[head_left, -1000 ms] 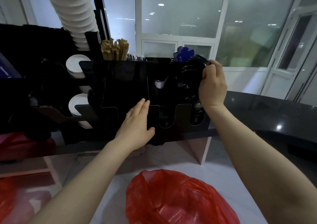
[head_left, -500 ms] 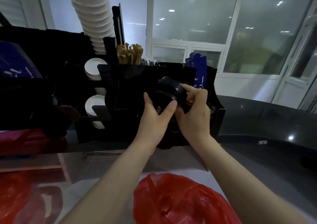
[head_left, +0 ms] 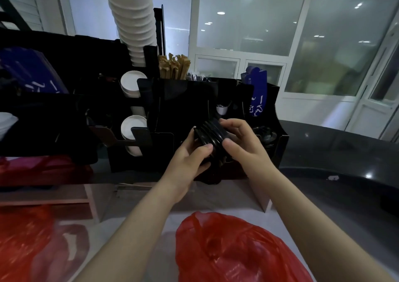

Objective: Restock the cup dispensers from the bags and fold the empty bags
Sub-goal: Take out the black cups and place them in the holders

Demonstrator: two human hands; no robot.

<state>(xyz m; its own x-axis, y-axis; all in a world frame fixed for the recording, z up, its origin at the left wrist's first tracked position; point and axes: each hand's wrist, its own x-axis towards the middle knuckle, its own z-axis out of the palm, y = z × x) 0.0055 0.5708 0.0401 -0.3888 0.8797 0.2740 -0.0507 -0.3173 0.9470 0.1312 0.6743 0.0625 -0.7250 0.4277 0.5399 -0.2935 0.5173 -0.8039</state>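
The stack of black lids (head_left: pixel 212 136) has come down from the upper right corner of the black acrylic organizer (head_left: pixel 183 100) to in front of its middle. The left hand (head_left: pixel 187 154), which lay flat on the front panel a second ago, has now closed in on the stack. It cups the stack's near left end with thumb and fingers curled round it, while the right hand (head_left: pixel 244 143) pinches the far right end, thumb below and fingers over the top. The one stack lies tilted, its long axis running roughly across from one palm to the other, not upright. It holds several lids, too dark to count. The lid slot (head_left: pixel 264 136), already holding dark lids, is to the right, just past the right hand. That hand is nearer, and I judge the stack must be turned on end to drop in. Further out stand one tall column of white paper cups (head_left: pixel 131 22), two white cup stacks (head_left: pixel 131 83) lying sideways in the left bays, a bunch of wooden stirrers (head_left: pixel 174 66) and a blue packet (head_left: pixel 255 93). One red plastic bag (head_left: pixel 226 249) lies nearest below the arms, unfolded. There is more red plastic at left (head_left: pixel 23 245), too blurred to count.
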